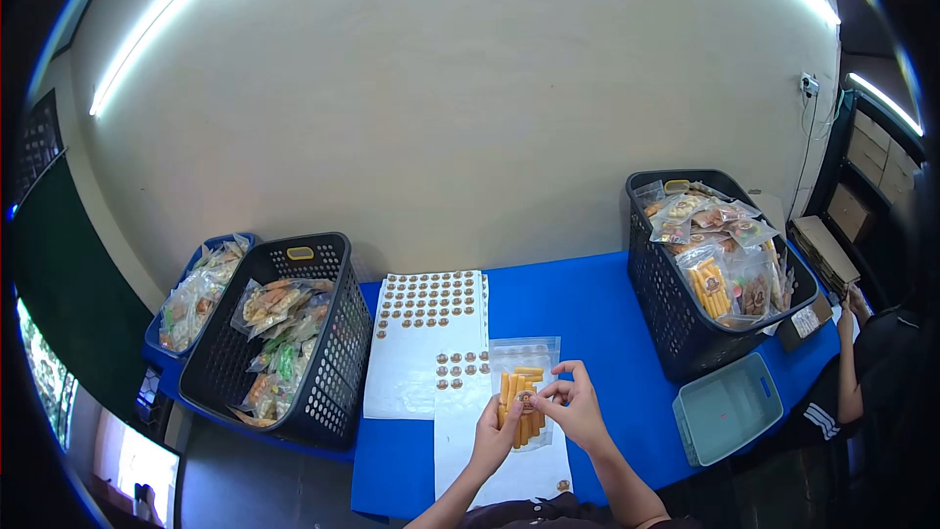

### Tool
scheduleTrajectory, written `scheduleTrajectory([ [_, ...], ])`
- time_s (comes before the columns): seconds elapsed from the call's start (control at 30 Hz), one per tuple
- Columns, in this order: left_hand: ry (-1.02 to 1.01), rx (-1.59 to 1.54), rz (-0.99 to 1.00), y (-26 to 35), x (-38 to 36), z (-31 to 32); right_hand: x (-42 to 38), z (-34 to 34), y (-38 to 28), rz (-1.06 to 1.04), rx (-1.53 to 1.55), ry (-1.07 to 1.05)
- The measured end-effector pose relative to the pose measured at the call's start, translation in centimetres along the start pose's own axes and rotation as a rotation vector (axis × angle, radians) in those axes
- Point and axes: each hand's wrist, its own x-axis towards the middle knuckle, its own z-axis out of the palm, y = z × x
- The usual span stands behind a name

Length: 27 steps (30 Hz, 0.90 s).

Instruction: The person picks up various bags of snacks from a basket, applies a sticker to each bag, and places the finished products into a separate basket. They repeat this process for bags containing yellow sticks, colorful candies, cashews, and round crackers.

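A clear zip bag (pixel 526 345) holds orange-yellow snack sticks (pixel 516 387) and lies over white paper in front of me. My left hand (pixel 494 439) grips the bag's lower left side, thumb on its front. With thumb and finger pinched, my right hand (pixel 576 407) holds a round brown sticker (pixel 526 401) against the front of the bag. Under the bag is a sticker sheet (pixel 465 460) with a few round stickers left on it. Beyond it to the left, a stack of sheets (pixel 406 372) carries rows of the same stickers.
Left of the sheets stands a dark basket (pixel 338 333) of bagged snacks, with a blue basket (pixel 157 333) behind it. A full dark basket (pixel 661 304) and a grey-green tub (pixel 695 431) stand right on the blue table (pixel 578 304). Another person's hand (pixel 858 304) is at far right.
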Motion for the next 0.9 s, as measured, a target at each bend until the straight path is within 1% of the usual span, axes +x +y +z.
scheduleTrajectory([
  [0.1,0.021,0.027,0.020,0.1,-0.1,0.0,0.0,0.1,-0.1,-0.003,-0.022,0.000],
  [0.17,0.032,-0.017,0.006,-0.5,-0.1,-0.1,0.0,0.1,0.4,-0.014,-0.026,-0.009],
  [0.27,0.046,-0.045,0.001,-0.6,-0.4,-0.1,-0.3,0.3,0.0,-0.043,-0.116,0.017],
  [0.37,0.055,-0.045,0.023,-0.6,-0.4,0.0,-0.5,0.5,-0.2,-0.061,-0.143,0.059],
  [0.47,0.066,-0.048,0.020,-0.6,-0.6,0.2,-1.0,0.6,-1.3,-0.045,-0.237,0.096],
  [0.5,0.071,-0.049,0.015,-0.5,-0.7,0.3,-1.1,0.6,-1.1,-0.077,-0.245,0.125],
  [0.57,0.086,-0.148,-0.022,-0.2,-0.7,0.3,-1.1,0.7,-0.2,-0.143,-0.260,0.180],
  [0.6,0.094,-0.198,-0.038,0.1,-0.7,0.2,-1.0,0.5,0.4,-0.172,-0.220,0.219],
  [0.67,0.094,-0.155,-0.014,0.9,-0.5,-0.1,-0.6,-0.2,1.5,-0.230,-0.140,0.295],
  [0.8,0.070,-0.064,-0.051,0.7,-0.5,-1.2,-0.7,0.2,1.4,-0.085,0.103,0.103],
  [0.83,0.059,-0.043,-0.064,0.7,-0.5,-1.2,-0.7,0.4,1.8,-0.053,0.096,0.050],
  [0.9,0.078,-0.064,-0.024,1.2,-0.6,-0.3,-0.8,0.6,2.3,0.009,0.080,-0.060],
])
